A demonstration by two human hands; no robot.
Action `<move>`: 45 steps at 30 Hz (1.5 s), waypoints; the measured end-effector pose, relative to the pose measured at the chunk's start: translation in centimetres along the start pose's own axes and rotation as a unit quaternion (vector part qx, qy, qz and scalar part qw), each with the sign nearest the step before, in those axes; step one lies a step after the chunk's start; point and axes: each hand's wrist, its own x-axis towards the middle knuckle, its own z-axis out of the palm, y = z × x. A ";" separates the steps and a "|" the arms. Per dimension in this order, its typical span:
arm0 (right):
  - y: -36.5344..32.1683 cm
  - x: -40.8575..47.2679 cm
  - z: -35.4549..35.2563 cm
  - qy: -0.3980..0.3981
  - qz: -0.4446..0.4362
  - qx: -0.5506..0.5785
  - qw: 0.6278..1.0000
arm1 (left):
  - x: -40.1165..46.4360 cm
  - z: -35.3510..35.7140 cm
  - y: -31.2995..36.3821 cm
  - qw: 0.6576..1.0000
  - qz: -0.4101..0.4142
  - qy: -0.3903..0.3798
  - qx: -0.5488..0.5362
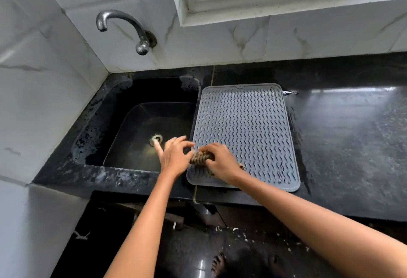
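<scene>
A grey ribbed silicone drying mat lies on the black counter just right of the sink. At the mat's near left corner sits a small brown striped object, partly hidden between my hands; what it is I cannot tell. My right hand grips it from the right with curled fingers. My left hand touches its left end with thumb and fingertips, while one finger points out over the sink.
A black stone sink with a metal drain lies to the left under a wall tap. The glossy black counter stretches right. White marble tiles and a window sill stand behind. Bare feet show on the dark floor below.
</scene>
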 end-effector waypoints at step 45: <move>11.0 -5.0 -15.4 -0.272 -0.348 -0.391 0.808 | -7.2 8.3 11.4 0.999 0.022 -0.028 0.020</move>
